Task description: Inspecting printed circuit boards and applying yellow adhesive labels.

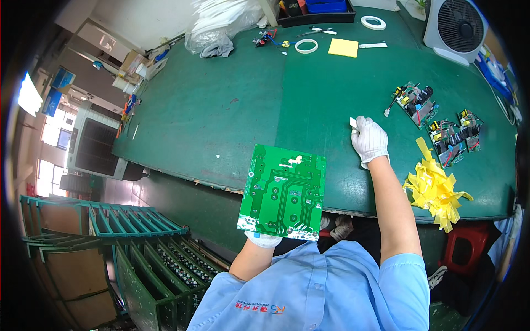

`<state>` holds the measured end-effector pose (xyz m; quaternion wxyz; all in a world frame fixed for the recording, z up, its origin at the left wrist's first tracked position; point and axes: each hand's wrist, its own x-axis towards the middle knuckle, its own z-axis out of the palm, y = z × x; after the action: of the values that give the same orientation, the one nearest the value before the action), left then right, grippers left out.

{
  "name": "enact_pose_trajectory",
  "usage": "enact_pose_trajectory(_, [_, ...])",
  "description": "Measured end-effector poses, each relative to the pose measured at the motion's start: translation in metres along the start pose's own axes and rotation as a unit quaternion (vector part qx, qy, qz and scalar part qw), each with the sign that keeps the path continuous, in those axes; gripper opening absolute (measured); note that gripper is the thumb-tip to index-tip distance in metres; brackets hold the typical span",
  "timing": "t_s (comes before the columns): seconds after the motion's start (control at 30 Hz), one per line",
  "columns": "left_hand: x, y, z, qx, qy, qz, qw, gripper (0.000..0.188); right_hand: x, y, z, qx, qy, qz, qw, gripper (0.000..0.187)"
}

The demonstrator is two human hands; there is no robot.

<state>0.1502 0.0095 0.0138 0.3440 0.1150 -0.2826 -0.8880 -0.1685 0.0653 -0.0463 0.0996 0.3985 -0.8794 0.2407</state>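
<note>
A green circuit board (pixel 282 193) is held up in front of my chest, with its flat trace side showing. My left hand (pixel 263 239), in a white glove, grips it at the lower edge; most of its fingers are hidden behind the board. Over the green table, my gloved right hand (pixel 369 139) is closed, pinching a small flat white piece (pixel 353 122). I cannot make out whether that piece is paper or tape. Right of this hand lie populated circuit boards (pixel 414 103), and more of these boards (pixel 450 138) with dark and yellow parts.
Crumpled yellow tape (pixel 436 190) lies by the table's front right edge. Along the back are tape rolls (pixel 306 46), a yellow pad (pixel 343 48), plastic bags (pixel 221 25) and a fan (pixel 457 27). Green racks (pixel 149 265) stand lower left, a red stool (pixel 464 248) lower right.
</note>
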Motion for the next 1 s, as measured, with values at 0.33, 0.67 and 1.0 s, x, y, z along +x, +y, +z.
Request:
enact_pose_trajectory(0.33, [-0.003,-0.001,0.000,0.009,0.012,0.002,1.000,0.046,0.000,0.001,0.002,-0.021,0.026,-0.018,0.999,0.012])
enact_pose_trajectory(0.67, [-0.007,0.004,0.002,0.023,0.042,0.010,0.999,0.045,0.000,0.000,0.000,-0.025,0.007,-0.010,1.000,0.011])
enact_pose_trajectory(1.0, [-0.005,-0.005,-0.015,0.068,0.000,0.067,0.995,0.042,0.001,-0.001,-0.001,-0.022,-0.006,0.001,1.000,0.011])
